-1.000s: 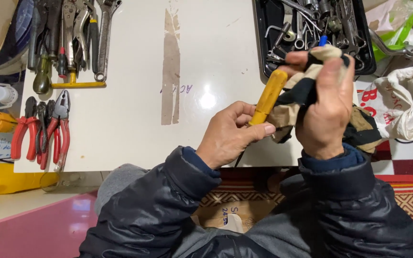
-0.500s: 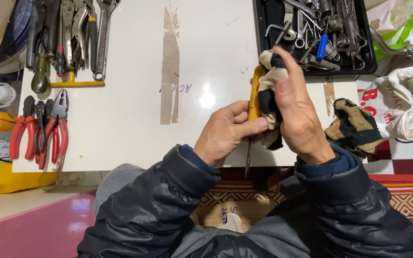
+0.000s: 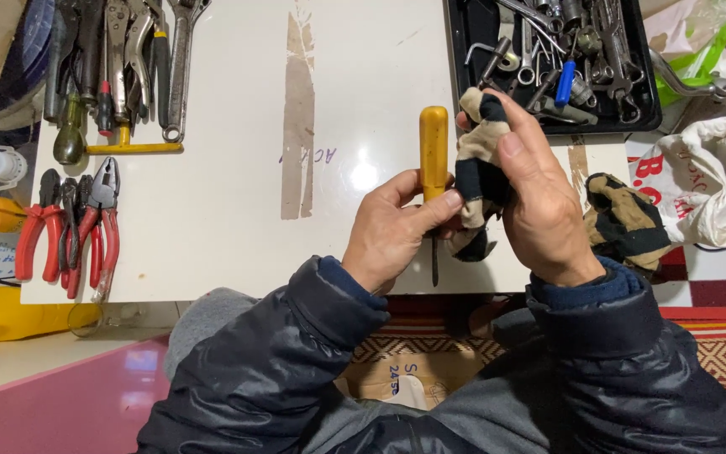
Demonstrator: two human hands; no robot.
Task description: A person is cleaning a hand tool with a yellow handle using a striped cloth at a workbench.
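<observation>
Your left hand (image 3: 397,231) pinches the yellow-handled screwdriver (image 3: 434,172) low on its handle, thumb pressed across the front and fingers wrapped behind, so the tool stands upright with the rounded handle end at 12 o'clock and the dark metal shaft pointing to 6 o'clock, past the near edge of the white tabletop (image 3: 228,193). Your right hand (image 3: 539,210) is closed around a bunched tan and black cloth rag (image 3: 476,168), fingers curled over its top and thumb against its side. The rag sits just beside the handle at its 3 o'clock; whether the two actually touch I cannot tell.

At 3 o'clock from your right hand, a second tan and black cloth (image 3: 623,220) lies on the table edge, with a white plastic bag (image 3: 712,181) just beyond it. At 12 o'clock from the right hand, a black plastic tray (image 3: 464,80) holds a jumble of metal wrenches and sockets. Far over at 9 o'clock, red-handled pliers (image 3: 69,223) lie side by side, and at 11 o'clock a row of steel wrenches and pliers (image 3: 140,59) rests along the far edge. A strip of brown tape (image 3: 298,126) runs down the tabletop between those tools and your hands.
</observation>
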